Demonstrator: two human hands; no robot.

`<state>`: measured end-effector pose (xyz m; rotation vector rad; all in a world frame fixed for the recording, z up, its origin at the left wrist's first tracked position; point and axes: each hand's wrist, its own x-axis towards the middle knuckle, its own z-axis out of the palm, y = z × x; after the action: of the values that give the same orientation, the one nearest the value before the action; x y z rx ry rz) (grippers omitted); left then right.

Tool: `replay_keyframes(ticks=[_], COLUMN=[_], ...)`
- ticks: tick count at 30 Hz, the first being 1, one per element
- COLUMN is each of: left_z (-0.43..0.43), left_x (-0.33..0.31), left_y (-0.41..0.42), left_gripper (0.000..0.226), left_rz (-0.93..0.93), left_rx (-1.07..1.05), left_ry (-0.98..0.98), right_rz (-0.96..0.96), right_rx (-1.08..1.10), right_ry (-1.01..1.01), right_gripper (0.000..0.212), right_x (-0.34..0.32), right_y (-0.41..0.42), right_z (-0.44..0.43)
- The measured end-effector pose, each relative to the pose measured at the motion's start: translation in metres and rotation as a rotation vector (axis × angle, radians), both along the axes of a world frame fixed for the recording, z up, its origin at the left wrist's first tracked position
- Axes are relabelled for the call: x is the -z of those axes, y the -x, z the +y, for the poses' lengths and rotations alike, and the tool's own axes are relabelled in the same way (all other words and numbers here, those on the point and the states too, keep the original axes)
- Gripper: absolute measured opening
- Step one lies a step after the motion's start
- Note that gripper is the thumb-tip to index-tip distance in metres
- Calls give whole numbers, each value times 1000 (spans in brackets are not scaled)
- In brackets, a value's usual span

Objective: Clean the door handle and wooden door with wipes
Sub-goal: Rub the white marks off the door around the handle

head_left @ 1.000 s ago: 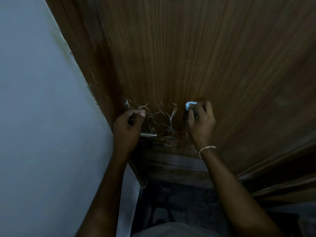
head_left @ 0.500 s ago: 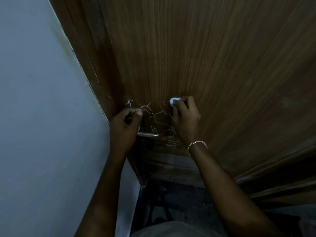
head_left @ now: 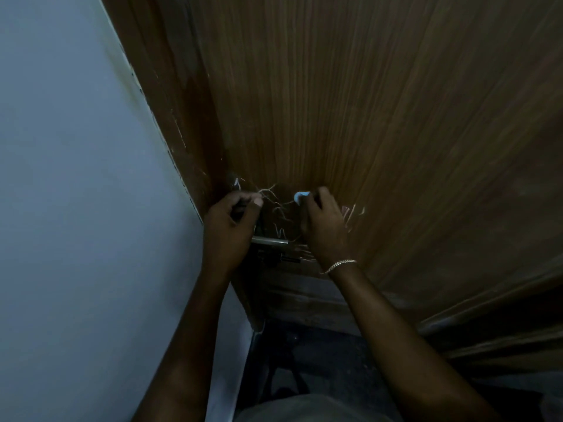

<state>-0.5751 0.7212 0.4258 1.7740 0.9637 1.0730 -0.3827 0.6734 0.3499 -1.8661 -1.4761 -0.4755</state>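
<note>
Brown wood-grain door (head_left: 350,102) filled most of the view, pale scribble marks (head_left: 274,205) scattered above the handle. Grey-blue painted wall (head_left: 76,178) ran along its left edge. Left hand (head_left: 227,229) was curled closed near the door edge, over the base of the silver metal lever handle (head_left: 271,240); exact contact hidden. Right hand (head_left: 323,226) was bunched around a small white wipe (head_left: 301,197), pressing it against the door just right of the scribbles. Thin silver chain bracelet (head_left: 339,265) sat on the right wrist.
</note>
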Motion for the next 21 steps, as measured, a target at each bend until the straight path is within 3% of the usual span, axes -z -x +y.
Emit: replay_keyframes(ticks=[3,6,11,17,21], left_z=[1,1,1,6,8], left_x=[2,5,1,-2,-7], left_y=[7,11,13,24,20], left_gripper=[19,18,19,17,18], left_rz=[18,38,33,34,24], left_rx=[-21,-40,-25,-73,-62], left_ry=[-21,-20,-24,-35,-12], right_rz=[122,152,-3,102,16], right_rx=[8,-6,-59,-29,-64], right_ry=[-150,-276,-29,-215,-15], right_gripper=[6,8,19,12,24], right_x=[-5,-30,-20,-32,-33], right_y=[-11,-5,20,7,35], right_z=[-8,9,19,18,36])
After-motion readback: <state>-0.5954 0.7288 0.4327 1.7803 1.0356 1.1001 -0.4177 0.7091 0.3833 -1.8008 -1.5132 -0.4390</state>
